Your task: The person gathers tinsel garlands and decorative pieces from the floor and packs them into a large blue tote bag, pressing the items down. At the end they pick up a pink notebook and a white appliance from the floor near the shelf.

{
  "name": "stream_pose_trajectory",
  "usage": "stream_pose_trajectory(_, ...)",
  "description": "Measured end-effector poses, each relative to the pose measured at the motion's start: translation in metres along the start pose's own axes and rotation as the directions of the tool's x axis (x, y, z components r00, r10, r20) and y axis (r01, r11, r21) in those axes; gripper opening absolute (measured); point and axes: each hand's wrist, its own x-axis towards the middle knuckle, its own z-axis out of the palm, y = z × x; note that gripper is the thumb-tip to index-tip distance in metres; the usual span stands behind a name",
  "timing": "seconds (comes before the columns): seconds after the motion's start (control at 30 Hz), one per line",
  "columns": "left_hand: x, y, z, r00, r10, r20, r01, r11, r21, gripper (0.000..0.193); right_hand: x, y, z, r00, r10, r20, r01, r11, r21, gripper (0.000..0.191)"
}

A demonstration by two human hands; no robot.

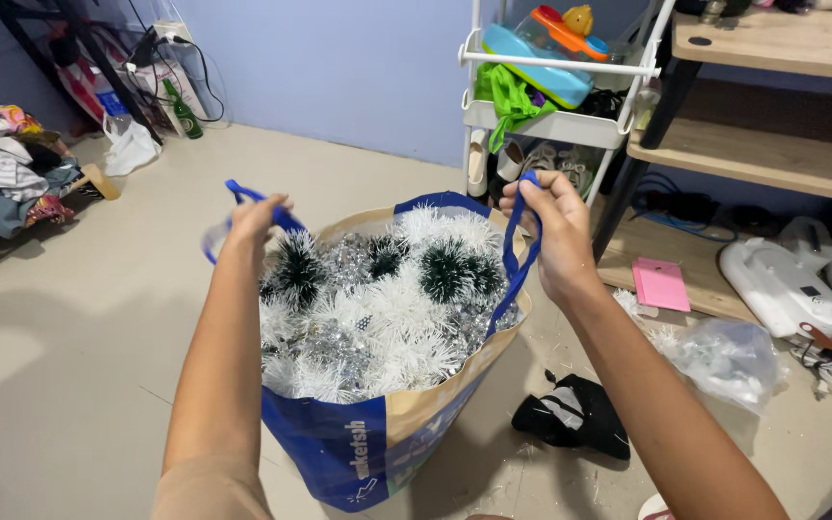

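Your left hand (254,220) is closed around one blue handle (243,197) at 10 o'clock of the bag (377,438); your right hand (553,231) pinches the other handle (514,260) at 2 o'clock. The bag stands on the floor (79,366) between your arms, mouth open, packed with white, silver and dark green tinsel (377,308). A black cloth (575,414) lies at 4 o'clock, a white cart (551,125) at 1.

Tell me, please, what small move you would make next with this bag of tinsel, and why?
Probably draw both handles together over the middle. The left hand and right hand each grip a blue strap handle of the blue and tan shopping bag, held wide apart, and the white, silver and dark green tinsel garland is heaped to the rim.
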Motion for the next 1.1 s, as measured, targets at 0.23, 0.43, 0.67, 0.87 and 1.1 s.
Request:
stream_pose_trajectory(0.23, -0.025, 0.053, 0.077, 0.938, 0.113, 0.329, -0.335, 0.547, 0.767, 0.026, -0.005, 0.014, 0.003, 0.997, -0.064, 0.041, 0.074, 0.934, -0.350, 0.031)
stream_pose_trajectory(0.43, -0.108, 0.032, 0.081, 0.840, 0.286, 0.460, -0.362, -0.337, 0.869, 0.011, -0.010, 0.023, 0.022, 0.991, 0.016, 0.130, 0.045, 0.890, -0.455, 0.040)
stream_pose_trajectory(0.67, -0.167, 0.029, 0.082, 0.792, 0.394, 0.466, -0.434, -0.175, 0.884, 0.023, -0.016, 0.061, 0.044, 0.978, 0.054, 0.201, 0.049, 0.878, -0.476, 0.050)
stream_pose_trajectory(0.87, -0.190, -0.024, 0.117, 0.647, 0.444, 0.620, -0.706, 0.041, 0.707, 0.017, -0.038, 0.116, 0.089, 0.878, 0.057, 0.476, -0.062, 0.998, -0.005, 0.054)
stream_pose_trajectory(1.1, -0.203, 0.011, 0.058, 0.694, 0.466, 0.548, -0.636, 0.040, 0.771, 0.036, -0.034, 0.118, 0.101, 0.977, 0.076, 0.198, 0.040, 0.851, -0.523, 0.067)
